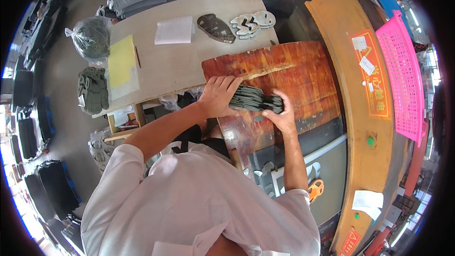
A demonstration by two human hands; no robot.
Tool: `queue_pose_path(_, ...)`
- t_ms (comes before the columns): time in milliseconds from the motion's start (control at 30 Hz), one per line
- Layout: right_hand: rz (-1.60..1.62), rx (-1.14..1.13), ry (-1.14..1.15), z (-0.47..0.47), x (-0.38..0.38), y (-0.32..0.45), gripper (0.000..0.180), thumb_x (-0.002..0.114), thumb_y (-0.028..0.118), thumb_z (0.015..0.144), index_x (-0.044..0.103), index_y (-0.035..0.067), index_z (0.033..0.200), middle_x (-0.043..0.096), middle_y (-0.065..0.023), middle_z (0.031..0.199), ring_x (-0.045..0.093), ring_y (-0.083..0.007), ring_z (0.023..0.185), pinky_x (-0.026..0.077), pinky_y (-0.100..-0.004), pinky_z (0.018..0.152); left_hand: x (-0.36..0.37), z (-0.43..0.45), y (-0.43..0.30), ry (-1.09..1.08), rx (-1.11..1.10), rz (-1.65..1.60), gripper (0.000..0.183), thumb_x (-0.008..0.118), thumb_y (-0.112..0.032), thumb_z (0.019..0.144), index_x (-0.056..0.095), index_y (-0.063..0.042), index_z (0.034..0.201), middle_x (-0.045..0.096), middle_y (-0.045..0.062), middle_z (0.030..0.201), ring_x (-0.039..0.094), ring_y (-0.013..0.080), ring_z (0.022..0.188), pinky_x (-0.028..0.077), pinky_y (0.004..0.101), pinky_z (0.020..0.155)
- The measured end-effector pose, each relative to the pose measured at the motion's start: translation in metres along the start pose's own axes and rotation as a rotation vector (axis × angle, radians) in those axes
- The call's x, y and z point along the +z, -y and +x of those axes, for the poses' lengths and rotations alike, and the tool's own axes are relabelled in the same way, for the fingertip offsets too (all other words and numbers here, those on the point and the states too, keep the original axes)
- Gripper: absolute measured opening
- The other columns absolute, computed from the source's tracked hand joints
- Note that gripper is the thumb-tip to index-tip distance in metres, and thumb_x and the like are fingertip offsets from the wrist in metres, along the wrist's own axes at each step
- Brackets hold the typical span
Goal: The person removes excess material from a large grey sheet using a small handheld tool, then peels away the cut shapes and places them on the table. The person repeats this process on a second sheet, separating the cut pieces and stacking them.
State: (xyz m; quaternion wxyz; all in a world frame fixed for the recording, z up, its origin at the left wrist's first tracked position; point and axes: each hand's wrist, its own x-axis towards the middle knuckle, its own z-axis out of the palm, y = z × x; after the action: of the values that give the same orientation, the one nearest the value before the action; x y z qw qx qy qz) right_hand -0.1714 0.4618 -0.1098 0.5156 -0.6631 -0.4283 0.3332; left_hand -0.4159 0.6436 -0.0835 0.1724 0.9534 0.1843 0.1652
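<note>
My left hand (221, 96) is closed on the left end of a stack of dark grey-green cut sheet pieces (249, 97), with its fingers over the far side. At the other end, my right hand (283, 113) grips the stack between thumb and fingers. The stack is held above a worn, red-brown wooden board (312, 78), and its right end is blurred. A small dark piece (258, 118) shows just below the stack. How thick each piece is cannot be told.
A pale table (149, 74) bears a paper (174, 30), a yellow sheet (122, 60), a dark shaped template (216, 28) and white cut shapes (252, 25). An orange-yellow machine beam (359, 131) stands at the right, beside a pink plastic basket (401, 78). An open drawer (124, 134) juts out at lower left.
</note>
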Motion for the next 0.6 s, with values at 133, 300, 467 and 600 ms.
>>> queue_pose_path(133,0.073,0.017,-0.021,-0.004,0.009,-0.015,0.107,0.097,0.009,0.068,0.042,0.004,0.160,0.057,-0.0143,0.150,0.055,-0.0241,0.136,0.044,-0.0389,0.116,0.003,0.013,-0.016,-0.065,0.061,0.053,0.102,0.089,-0.056,0.067,0.050,-0.010,0.149,0.064,0.012,0.126,0.064,0.0306,0.113,0.047,0.0485,0.097)
queue_pose_path(300,0.124,0.063,-0.145,0.001,0.017,-0.024,0.070,0.087,0.004,0.079,0.053,0.002,0.140,0.063,-0.0109,0.132,0.060,-0.0225,0.122,0.050,-0.0395,0.109,0.009,0.027,0.007,0.084,0.020,-0.056,0.099,0.090,-0.054,0.066,0.054,-0.008,0.146,0.064,0.010,0.120,0.063,0.0297,0.118,0.045,0.0436,0.097)
queue_pose_path(467,0.240,0.049,-0.203,0.001,0.011,-0.036,0.078,0.092,0.024,0.084,0.050,0.002,0.146,0.062,-0.0123,0.138,0.060,-0.0234,0.123,0.048,-0.0412,0.110,0.020,0.002,0.011,0.062,0.059,-0.050,0.102,0.090,-0.054,0.064,0.052,-0.008,0.147,0.064,0.013,0.126,0.061,0.0300,0.120,0.046,0.0500,0.093)
queue_pose_path(600,-0.003,0.316,-0.409,0.033,0.016,0.000,0.054,0.087,0.026,0.092,0.061,0.002,0.133,0.068,-0.0069,0.120,0.066,-0.0190,0.102,0.055,-0.0390,0.096,0.010,0.004,0.020,-0.051,0.006,-0.103,0.074,0.087,-0.050,0.071,0.060,-0.007,0.125,0.069,0.012,0.107,0.071,0.0325,0.099,0.056,0.0452,0.077)
